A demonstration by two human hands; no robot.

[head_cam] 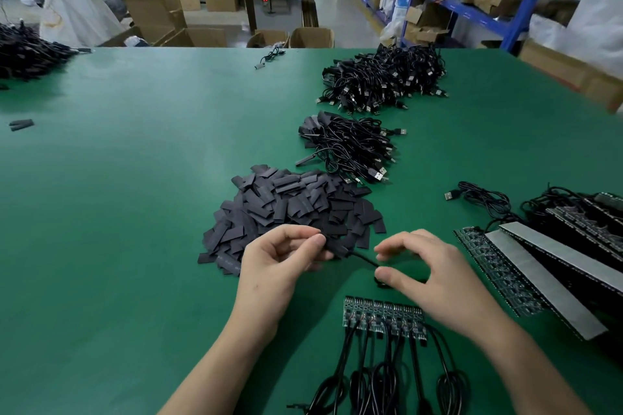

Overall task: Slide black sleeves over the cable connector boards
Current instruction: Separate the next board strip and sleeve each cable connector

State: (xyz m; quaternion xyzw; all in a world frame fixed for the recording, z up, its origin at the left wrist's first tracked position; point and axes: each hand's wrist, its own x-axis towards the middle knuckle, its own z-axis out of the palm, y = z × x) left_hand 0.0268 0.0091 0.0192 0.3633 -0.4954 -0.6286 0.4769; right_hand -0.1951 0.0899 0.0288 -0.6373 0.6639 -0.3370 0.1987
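**A:** Where are the hands?

**B:** Low over the green tabletop (135, 178) and near each other. The left hand (286, 259) pinches one black sleeve (335, 249) between thumb and fingertips. The right hand (435, 276) is curled, its thumb and fingers closing on the thin cable (365, 259) that comes out of that sleeve.

**A:** Which way does the sleeve lie?

**B:** Its long axis runs left to right and dips a little toward the right. The cable leaves the right end and slants down to the right thumb. The left end is hidden by fingers, so I cannot tell what sits inside.

**A:** What's closest around them?

**B:** Just beyond the left hand is a heap of loose sleeves (293, 209), flat and lying every which way. On the near side of the right hand is a row of connector boards (382, 313). They lie side by side, each with its long axis pointing away from the person. Their leads (371, 374) trail from the near ends in loops.

**A:** Farther out?

**B:** Past the heap is a bundle of sleeved cables (350, 148), with USB plugs to the right and sleeved ends to the left. Beyond that is a larger cable pile (384, 77). At the right are angled board strips (499, 273) beside grey strips (546, 283). Two stray sleeves (21, 125) lie far left.
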